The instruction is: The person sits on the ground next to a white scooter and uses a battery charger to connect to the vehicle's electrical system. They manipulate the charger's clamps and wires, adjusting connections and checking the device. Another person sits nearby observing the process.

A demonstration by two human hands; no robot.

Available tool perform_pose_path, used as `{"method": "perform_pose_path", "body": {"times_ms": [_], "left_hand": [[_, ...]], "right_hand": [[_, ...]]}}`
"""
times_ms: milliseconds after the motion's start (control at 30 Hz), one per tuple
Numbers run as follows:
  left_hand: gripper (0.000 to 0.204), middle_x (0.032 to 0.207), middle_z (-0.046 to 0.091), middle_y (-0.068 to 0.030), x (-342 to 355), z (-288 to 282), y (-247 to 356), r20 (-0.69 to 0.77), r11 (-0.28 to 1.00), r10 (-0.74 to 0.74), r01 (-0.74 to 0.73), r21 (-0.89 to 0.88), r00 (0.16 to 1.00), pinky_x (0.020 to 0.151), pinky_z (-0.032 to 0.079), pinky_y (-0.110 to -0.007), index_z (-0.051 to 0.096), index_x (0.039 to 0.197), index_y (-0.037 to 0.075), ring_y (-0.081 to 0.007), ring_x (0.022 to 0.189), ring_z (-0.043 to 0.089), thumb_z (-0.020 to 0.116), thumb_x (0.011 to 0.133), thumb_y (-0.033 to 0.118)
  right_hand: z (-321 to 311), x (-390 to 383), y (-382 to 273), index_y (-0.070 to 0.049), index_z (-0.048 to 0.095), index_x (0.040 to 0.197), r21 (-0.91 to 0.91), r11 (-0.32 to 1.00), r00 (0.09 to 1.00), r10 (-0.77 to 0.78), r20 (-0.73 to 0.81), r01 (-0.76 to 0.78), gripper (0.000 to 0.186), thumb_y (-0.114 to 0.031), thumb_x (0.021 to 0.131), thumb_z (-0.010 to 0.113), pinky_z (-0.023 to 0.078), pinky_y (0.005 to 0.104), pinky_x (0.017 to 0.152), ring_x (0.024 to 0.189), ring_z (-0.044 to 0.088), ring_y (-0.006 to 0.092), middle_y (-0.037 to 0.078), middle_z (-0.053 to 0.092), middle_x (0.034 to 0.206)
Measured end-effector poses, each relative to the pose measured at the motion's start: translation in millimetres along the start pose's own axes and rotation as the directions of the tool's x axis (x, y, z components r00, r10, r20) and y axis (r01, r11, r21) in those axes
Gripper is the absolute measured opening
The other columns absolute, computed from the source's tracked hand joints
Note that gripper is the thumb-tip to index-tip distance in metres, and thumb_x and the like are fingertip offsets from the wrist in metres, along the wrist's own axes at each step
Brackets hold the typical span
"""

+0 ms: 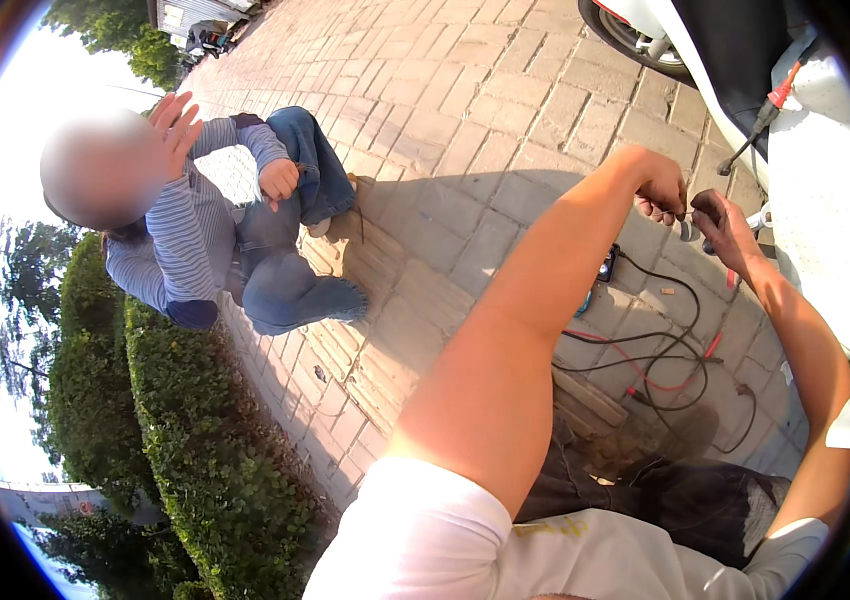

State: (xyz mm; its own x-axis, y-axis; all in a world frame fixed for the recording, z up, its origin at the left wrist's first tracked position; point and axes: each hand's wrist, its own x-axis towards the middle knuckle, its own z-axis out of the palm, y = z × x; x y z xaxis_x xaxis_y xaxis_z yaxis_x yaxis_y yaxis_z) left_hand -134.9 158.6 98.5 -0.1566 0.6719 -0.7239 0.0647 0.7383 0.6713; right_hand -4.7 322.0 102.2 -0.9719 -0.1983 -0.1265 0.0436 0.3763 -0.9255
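Fingers narrowed, the left hand point(661, 192) pinches a small grey piece point(686, 231) between two and three o'clock, beside the right hand point(730, 230), whose hold is unclear; it looks light, stiff, best taken by its edges.

Pinched piece point(686, 231) too small to tell; wheel point(635, 44) cut off.

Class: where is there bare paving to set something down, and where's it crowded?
Bare: shaded paving between the striped-sleeved person and the wearer's left hand, plus sunlit paving between that person and the wheel. Crowded: beside the dark trousers, where black and red cables tangle.
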Motion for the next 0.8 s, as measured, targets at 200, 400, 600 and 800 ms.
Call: {"method": "perform_pose_path", "body": {"times_ms": [200, 400, 600, 800], "left_hand": [[0.022, 0.086, 0.067, -0.008, -7, 10, 13, -0.056, 0.997, 0.045, -0.048, -0.053, 0.997, 0.06, 0.049, -0.027, 0.064, 0.105, 0.001, -0.0131, 0.063, 0.057, 0.058, 0.089, 0.015], [0.022, 0.086, 0.068, -0.0071, -23, 6, 10, -0.027, 0.995, -0.072, 0.07, -0.067, 0.997, 0.06, 0.049, -0.027, 0.066, 0.105, 0.004, -0.0118, 0.063, 0.056, 0.061, 0.088, 0.018], [0.021, 0.087, 0.07, 0.0002, -33, 8, 11, -0.047, 0.899, -0.185, 0.188, 0.395, 0.982, 0.063, 0.05, -0.03, 0.07, 0.104, 0.014, -0.0124, 0.07, 0.058, 0.062, 0.088, 0.025], [0.021, 0.086, 0.072, -0.002, -19, 14, 3, -0.214, 0.873, -0.189, 0.264, 0.411, 0.958, 0.067, 0.051, -0.033, 0.071, 0.101, 0.014, -0.0151, 0.075, 0.063, 0.062, 0.085, 0.023]], "right_hand": [[-18, -6, 0, 0.001, 0.062, 0.1, -0.024, 0.991, 0.985, 0.136, 0.106, -0.134, 0.016, -0.01, 0.089, 0.059, 0.044, 0.0272, 0.063, 0.071, 0.053, 0.0112, 0.005, 0.062, 0.079], [-7, 0, -6, 0.002, 0.064, 0.092, -0.131, 0.991, 0.996, -0.008, 0.088, 0.019, 0.013, -0.009, 0.087, 0.061, 0.046, 0.0294, 0.065, 0.07, 0.057, 0.0145, 0.01, 0.063, 0.076], [18, 3, 0, 0.002, 0.064, 0.092, -0.203, 0.969, 0.983, -0.113, 0.145, 0.141, 0.012, -0.006, 0.085, 0.06, 0.046, 0.0318, 0.067, 0.069, 0.057, 0.0176, 0.013, 0.064, 0.077], [18, 9, 1, 0.002, 0.063, 0.09, -0.287, 0.954, 0.992, -0.057, 0.113, 0.088, 0.011, -0.006, 0.085, 0.058, 0.046, 0.0295, 0.064, 0.069, 0.058, 0.0146, 0.011, 0.062, 0.072]]}}
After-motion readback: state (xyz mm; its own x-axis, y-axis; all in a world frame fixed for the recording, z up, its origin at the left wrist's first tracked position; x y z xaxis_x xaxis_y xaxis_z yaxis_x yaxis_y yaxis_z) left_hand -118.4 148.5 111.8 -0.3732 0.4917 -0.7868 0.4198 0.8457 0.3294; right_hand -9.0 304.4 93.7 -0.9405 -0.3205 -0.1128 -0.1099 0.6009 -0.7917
